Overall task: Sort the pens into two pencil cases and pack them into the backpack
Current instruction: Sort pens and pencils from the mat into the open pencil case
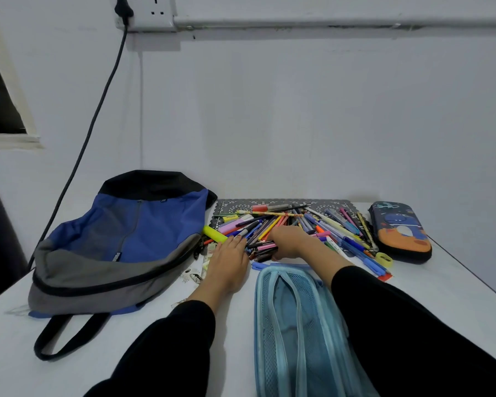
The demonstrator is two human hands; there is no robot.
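Note:
A heap of coloured pens (321, 224) lies on a dark lace mat (284, 203) at the back of the white table. My right hand (287, 239) is curled around a bundle of dark pens (262, 249) at the heap's near edge. My left hand (229, 260) rests flat beside that bundle, fingertips touching it. A light blue mesh pencil case (287, 325) lies unzipped in front of me, under my right forearm. A dark blue and orange hard pencil case (398, 232) lies closed at the right. The blue and grey backpack (121, 242) lies flat at the left.
A yellow highlighter (214, 234) sits between the backpack and the pens. A yellow sharpener (384, 259) lies near the hard case. Small stickers (194, 275) lie by my left wrist. A black cable (98, 110) hangs from the wall socket behind the backpack.

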